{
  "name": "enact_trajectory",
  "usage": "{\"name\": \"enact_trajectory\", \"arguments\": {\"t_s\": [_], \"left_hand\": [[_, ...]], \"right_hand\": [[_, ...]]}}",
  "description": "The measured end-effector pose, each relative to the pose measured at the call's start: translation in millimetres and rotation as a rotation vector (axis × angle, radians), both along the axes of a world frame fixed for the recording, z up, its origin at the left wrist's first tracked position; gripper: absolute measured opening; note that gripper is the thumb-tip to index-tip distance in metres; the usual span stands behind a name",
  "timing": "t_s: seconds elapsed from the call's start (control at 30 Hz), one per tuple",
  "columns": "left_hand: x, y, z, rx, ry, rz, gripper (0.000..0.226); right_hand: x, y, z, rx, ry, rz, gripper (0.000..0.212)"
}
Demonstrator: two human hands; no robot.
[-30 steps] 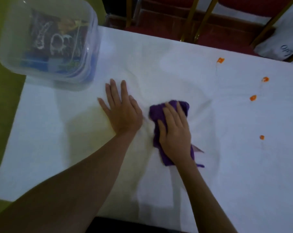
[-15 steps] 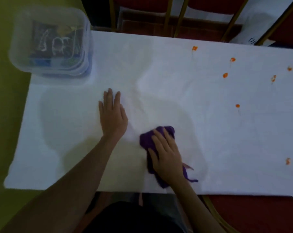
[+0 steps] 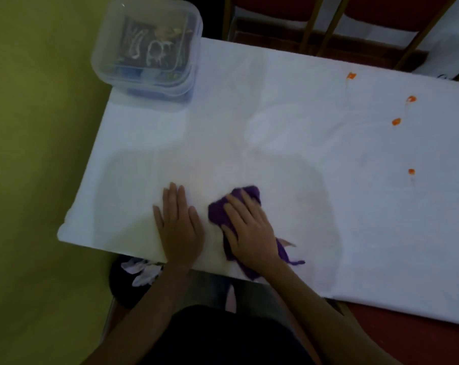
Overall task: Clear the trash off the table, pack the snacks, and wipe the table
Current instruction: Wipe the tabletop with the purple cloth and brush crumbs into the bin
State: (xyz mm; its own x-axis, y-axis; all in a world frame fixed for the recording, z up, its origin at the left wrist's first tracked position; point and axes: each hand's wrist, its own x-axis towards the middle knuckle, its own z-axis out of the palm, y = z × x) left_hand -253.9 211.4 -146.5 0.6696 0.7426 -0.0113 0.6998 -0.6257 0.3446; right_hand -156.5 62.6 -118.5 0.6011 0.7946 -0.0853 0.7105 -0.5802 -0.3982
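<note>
We find the right hand (image 3: 249, 227) laid flat on the purple cloth (image 3: 219, 213). Its fingers are straight and slightly spread, pressing the cloth to the white table (image 3: 275, 114) close to the near edge. The cloth shows ahead of the fingertips and trails out behind the wrist. Just beside it, the left hand (image 3: 179, 227) lies flat on the table, fingers straight and together, holding nothing. Orange spots (image 3: 396, 121) mark the right part of the surface, well apart from the cloth. A clear plastic container (image 3: 104, 64) with snack packets (image 3: 154, 46) inside stands on the far left corner. Below the near edge, a dark bin (image 3: 123, 291) holds white crumpled scraps. Red chairs (image 3: 381, 11) stand beyond the far edge.
</note>
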Motion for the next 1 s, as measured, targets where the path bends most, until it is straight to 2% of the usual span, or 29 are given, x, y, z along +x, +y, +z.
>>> {"name": "enact_trajectory", "arguments": {"t_s": [0.07,0.13,0.23,0.33,0.47,0.53,0.6,0.67,0.77,0.83,0.93,1.0], "left_hand": [[1.1,0.2,0.5,0.008,-0.008,-0.002,0.056],[2.1,-1.2,-0.4,0.01,-0.032,0.003,0.055],[2.3,-1.7,-3.8,0.028,-0.043,0.013,0.053],[4.3,-5.0,-7.1,0.05,-0.075,-0.098,0.051],[11.8,-32.0,-2.1,-0.062,-0.107,-0.326,0.058],[14.9,-46.8,2.8,-0.108,-0.08,-0.338,0.058],[17.3,-58.8,5.9,-0.114,-0.046,-0.345,0.057],[19.8,-70.0,7.1,-0.125,-0.039,-0.415,0.057],[31.9,-90.9,6.1,-0.113,-0.042,-0.523,0.055],[46.5,-108.5,5.8,-0.108,-0.018,-0.575,0.055],[68.1,-133.6,8.2,-0.142,0.026,-0.641,0.057],[80.6,-144.3,9.4,-0.16,0.036,-0.662,0.058]], "right_hand": [[-3.0,-45.8,2.5,-0.014,-0.003,0.096,0.045],[19.6,-82.8,1.1,0.002,-0.038,0.056,0.045],[67.8,-87.2,-0.5,-0.007,-0.043,-0.21,0.047],[64.5,-37.0,-3.4,-0.036,-0.09,-0.411,0.047],[-27.9,-19.1,1.9,-0.062,-0.012,-0.13,0.046],[-48.9,-46.9,3.5,-0.028,0.004,-0.139,0.046],[-50.1,-88.9,-1.4,0.003,0.009,-0.353,0.046],[-38.6,-131.4,-3.0,0.017,-0.032,-0.672,0.046],[2.8,-143.5,-5.3,-0.02,0.021,-1.088,0.046],[27.9,-123.8,-4.2,-0.061,0.046,-1.123,0.047],[19.1,-110.5,-3.9,-0.115,0.073,-0.879,0.055],[3.1,-130.8,2.3,-0.137,0.179,-0.98,0.06]]}}
